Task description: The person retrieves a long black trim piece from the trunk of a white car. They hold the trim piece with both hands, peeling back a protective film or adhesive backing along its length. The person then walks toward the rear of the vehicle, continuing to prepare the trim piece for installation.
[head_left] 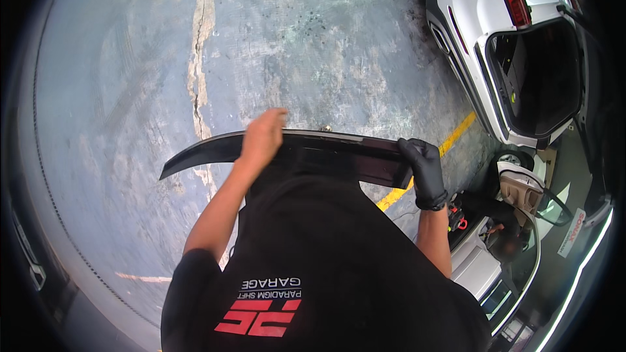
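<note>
A long, curved, glossy black car trim strip (pixel 208 151) lies crosswise in front of my body, tapering to a point at its left end. My right hand (pixel 422 166), in a black glove, is closed around the strip's wide right end. My bare left hand (pixel 262 138) is at the strip's upper edge, left of its middle. Its fingers are curled together and slightly blurred; what is between them, if anything, is hidden. A thin pale line runs along the upper edge between my two hands.
A white car (pixel 466 10) stands at the far right with its rear opening exposed. Another person (pixel 502 221) is bent by an open car door (pixel 521 186) at right. A yellow line (pixel 456 133) and a long crack (pixel 201 45) mark the grey floor (pixel 313 45).
</note>
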{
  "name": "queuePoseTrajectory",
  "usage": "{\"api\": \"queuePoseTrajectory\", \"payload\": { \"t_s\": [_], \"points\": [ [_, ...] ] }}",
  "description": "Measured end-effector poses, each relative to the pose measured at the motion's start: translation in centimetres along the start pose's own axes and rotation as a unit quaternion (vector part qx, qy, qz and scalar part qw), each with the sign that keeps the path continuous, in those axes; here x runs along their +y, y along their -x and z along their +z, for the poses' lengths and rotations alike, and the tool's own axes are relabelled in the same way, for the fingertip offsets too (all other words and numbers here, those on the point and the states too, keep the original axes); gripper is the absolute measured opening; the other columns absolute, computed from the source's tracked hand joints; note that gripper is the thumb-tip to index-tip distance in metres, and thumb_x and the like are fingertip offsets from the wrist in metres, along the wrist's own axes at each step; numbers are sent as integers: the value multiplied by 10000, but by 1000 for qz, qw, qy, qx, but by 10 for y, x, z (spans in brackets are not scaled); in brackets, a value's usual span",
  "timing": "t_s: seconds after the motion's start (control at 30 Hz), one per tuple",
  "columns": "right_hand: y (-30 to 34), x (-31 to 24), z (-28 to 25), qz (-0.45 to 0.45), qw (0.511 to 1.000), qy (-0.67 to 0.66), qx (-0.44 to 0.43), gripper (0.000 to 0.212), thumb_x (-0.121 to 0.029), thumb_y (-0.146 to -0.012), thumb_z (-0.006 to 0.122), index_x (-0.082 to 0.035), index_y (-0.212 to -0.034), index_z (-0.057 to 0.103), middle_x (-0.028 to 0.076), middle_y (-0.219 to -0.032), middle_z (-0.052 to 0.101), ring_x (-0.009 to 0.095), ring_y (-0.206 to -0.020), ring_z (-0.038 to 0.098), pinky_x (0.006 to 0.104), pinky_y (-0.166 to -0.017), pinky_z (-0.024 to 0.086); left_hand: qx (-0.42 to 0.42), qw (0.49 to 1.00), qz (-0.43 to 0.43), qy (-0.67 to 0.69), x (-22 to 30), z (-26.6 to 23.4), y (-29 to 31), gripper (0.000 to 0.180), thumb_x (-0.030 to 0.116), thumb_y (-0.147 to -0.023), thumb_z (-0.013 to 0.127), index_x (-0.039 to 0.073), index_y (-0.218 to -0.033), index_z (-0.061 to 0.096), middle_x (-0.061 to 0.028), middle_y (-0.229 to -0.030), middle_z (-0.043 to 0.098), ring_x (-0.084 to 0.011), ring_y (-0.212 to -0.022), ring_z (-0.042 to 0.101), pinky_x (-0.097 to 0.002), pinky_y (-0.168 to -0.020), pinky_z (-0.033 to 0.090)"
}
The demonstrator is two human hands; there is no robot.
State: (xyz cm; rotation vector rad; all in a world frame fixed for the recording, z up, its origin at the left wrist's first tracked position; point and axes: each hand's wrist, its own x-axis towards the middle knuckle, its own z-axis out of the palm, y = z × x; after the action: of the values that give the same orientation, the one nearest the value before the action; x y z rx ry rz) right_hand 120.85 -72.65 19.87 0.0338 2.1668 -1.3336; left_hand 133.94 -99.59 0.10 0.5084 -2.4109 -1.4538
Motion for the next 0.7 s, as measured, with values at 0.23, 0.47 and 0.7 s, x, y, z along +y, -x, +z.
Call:
{"api": "queuePoseTrajectory", "payload": {
  "t_s": [0.23, 0.47, 0.7],
  "points": [
    [3, 5, 13, -34, 999, 26, -27, 217, -159, -982, 649, -16, -832, 712, -42, -679, 620, 37, -629, 527, 241, -596, 412, 133, 984, 39, -113, -33, -48, -45, 217, 109, -914, 662, 74, -1127, 680, -159, -842, 695, -372, -787, 682, -434, -710, 529],
    [9, 5, 35, -36, 998, 24, -38, 165, -135, -976, 664, 1, -900, 720, -44, -735, 625, 29, -690, 526, 231, -614, 413, -101, 991, 19, 85, 60, -24, -36, 389, 217, -844, 789, 59, -1188, 696, -109, -1011, 684, -247, -990, 657, -358, -876, 498],
    [19, 9, 33, -35, 998, 42, -42, 154, -122, -964, 671, 11, -910, 727, -46, -748, 629, 28, -710, 524, 229, -626, 404, -210, 926, -40, 312, 80, 20, -13, 314, 295, -822, 828, 8, -847, 703, -65, -772, 667, -172, -707, 622, -319, -671, 485]
  ]
}}
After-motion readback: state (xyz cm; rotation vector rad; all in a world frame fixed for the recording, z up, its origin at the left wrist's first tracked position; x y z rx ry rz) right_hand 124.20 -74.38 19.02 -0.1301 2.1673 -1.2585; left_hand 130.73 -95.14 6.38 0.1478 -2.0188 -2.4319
